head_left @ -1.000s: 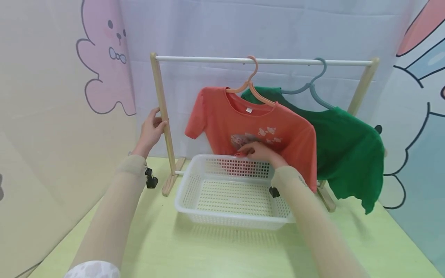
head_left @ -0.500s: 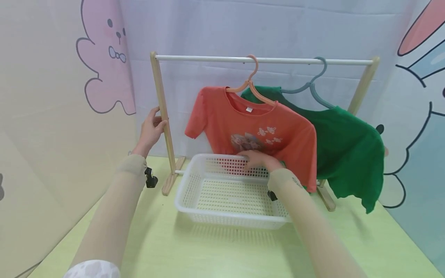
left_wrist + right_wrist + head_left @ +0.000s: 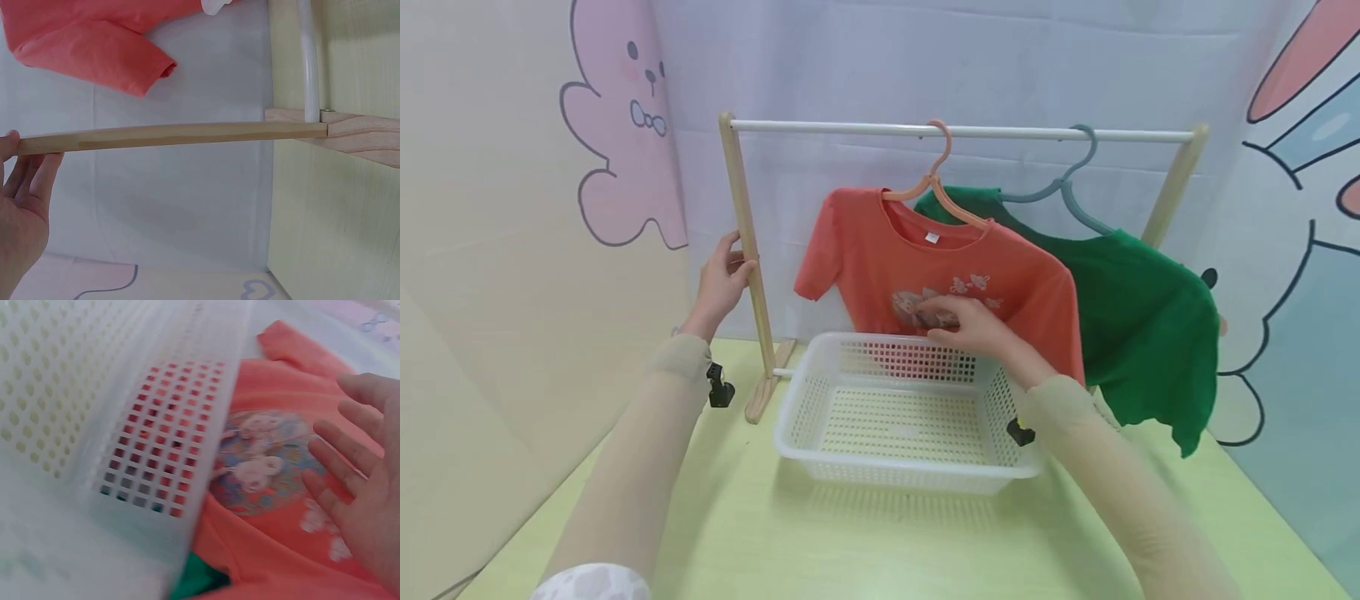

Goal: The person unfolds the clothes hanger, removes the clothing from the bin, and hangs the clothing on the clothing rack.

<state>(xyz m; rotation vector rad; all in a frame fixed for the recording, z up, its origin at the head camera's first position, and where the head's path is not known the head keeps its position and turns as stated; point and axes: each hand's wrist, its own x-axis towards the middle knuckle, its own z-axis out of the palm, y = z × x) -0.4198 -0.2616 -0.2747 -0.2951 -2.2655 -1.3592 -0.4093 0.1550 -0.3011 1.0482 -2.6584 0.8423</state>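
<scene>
My left hand (image 3: 724, 279) grips the wooden side post (image 3: 747, 225) of a clothes rack, thumb on one side and fingers on the other. In the right wrist view my right hand (image 3: 369, 469) has its fingers spread and holds nothing. It hovers just above the back rim of a white plastic basket (image 3: 917, 471), before the printed front of a coral-red T-shirt (image 3: 872, 242). That shirt hangs tilted on an orange hanger (image 3: 942, 162), its lower part behind the basket. A green shirt (image 3: 1150, 317) hangs on a blue-grey hanger (image 3: 1086, 154), partly covered by the red one.
The rack's white rail (image 3: 820, 127) spans both posts, and its wooden foot (image 3: 760, 400) stands on the pale yellow table (image 3: 850, 550). A white curtain hangs behind. Walls with cartoon drawings flank the table.
My right hand held a bit of the red shirt at the basket's back rim, then let it go and rose slightly to the right. My left hand has stayed on the post.
</scene>
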